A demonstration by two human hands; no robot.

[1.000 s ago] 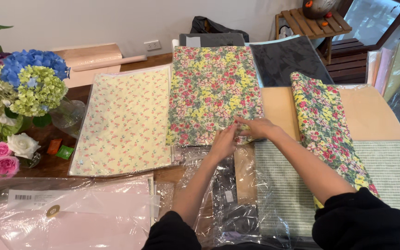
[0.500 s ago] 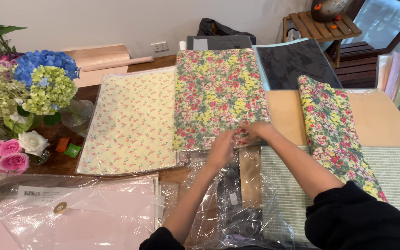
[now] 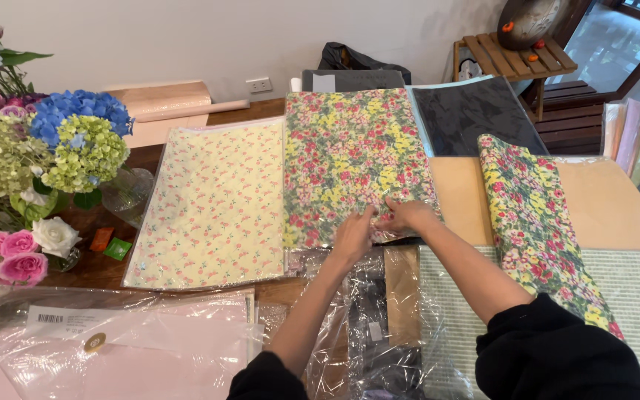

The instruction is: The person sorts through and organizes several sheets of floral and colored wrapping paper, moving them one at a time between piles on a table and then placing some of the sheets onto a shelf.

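Two hands meet near the middle of the frame, at the lower edge of the dense floral sheet (image 3: 353,159): my left hand (image 3: 353,235) lies with its fingers together and pressed down on the clear wrapper at that edge, and my right hand (image 3: 407,215) is beside it, almost touching, fingers bent onto the same edge. If the right fingers really pinch the wrapper or only press it, I cannot tell, because the fingertips are hidden. The sheet is flat on the bench (image 3: 98,263), just right of the pale yellow floral sheet (image 3: 216,204), so both patterns can be seen side by side. Below my hands, crumpled clear plastic (image 3: 368,318) covers a dark sheet, and the green striped paper (image 3: 631,289) lies at the lower right. A rolled floral sheet (image 3: 535,215) rests diagonally over the tan paper (image 3: 601,204) at the right, perhaps rolled so it does not hide the others. A black sheet (image 3: 475,111) is at the upper middle. At the left stands a bouquet (image 3: 46,152) with blue and green hydrangeas and pink roses in a glass vase, and a pink paper pack (image 3: 142,344) in plastic is at the lower left.
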